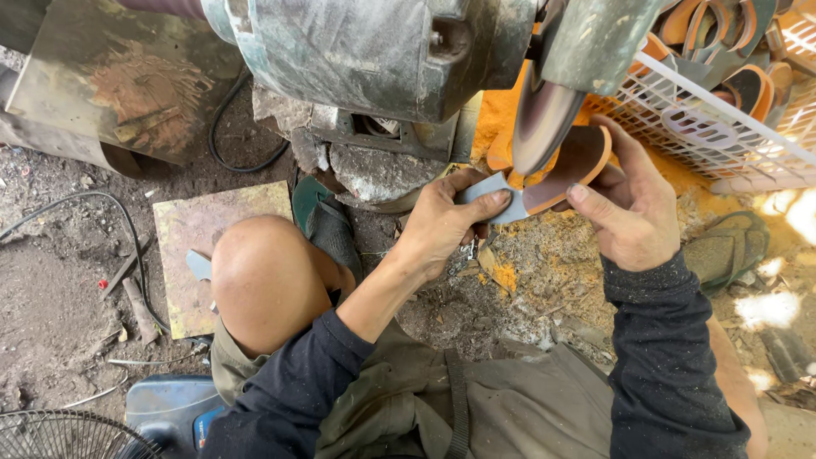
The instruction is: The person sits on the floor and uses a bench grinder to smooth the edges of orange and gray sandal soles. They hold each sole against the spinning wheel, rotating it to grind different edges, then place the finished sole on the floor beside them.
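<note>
Sandal sole (568, 170), orange-rimmed: left hand (442, 223) and right hand (633, 212) fingers pinching it; edge best kept lightly, steadily against grinding wheel (542, 115).

A single head-worn camera looks steeply down from close above the seated person's lap. The bent knee (268, 280) fills the centre left, dark sleeves rise from the bottom edge, and the bench grinder (382, 51) crowds the top of the frame. Dirt ground (51, 314) shows at the left, a white basket (722, 127) at the upper right.
</note>
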